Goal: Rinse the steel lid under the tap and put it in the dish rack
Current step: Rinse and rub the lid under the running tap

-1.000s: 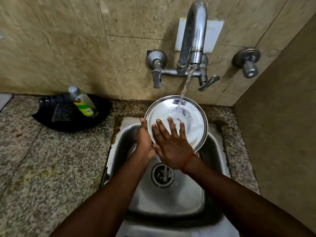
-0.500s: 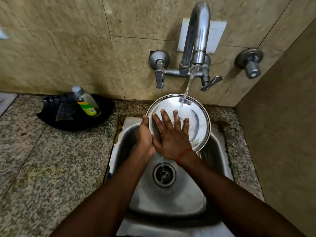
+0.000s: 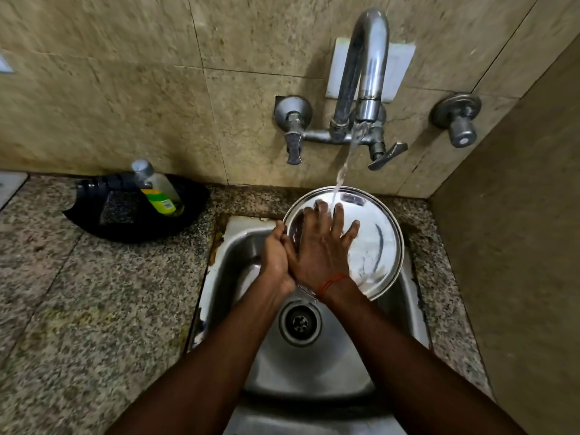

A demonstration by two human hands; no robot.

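Observation:
A round steel lid (image 3: 378,243) is held tilted over the steel sink (image 3: 317,365), under the tap (image 3: 365,73). Water runs from the spout and lands at the lid's upper edge, by my fingertips. My left hand (image 3: 276,255) grips the lid's left rim. My right hand (image 3: 323,246) lies flat on the lid's face with its fingers spread. No dish rack is in view.
A black tray (image 3: 94,221) with a soap bottle (image 3: 158,191) sits on the granite counter at the back left. Two lever handles and a round wall valve (image 3: 456,119) flank the tap. A side wall stands close on the right.
My right hand has slid up the lid's face toward the water stream. The lid has been tipped so the water now strikes near its upper edge instead of its middle.

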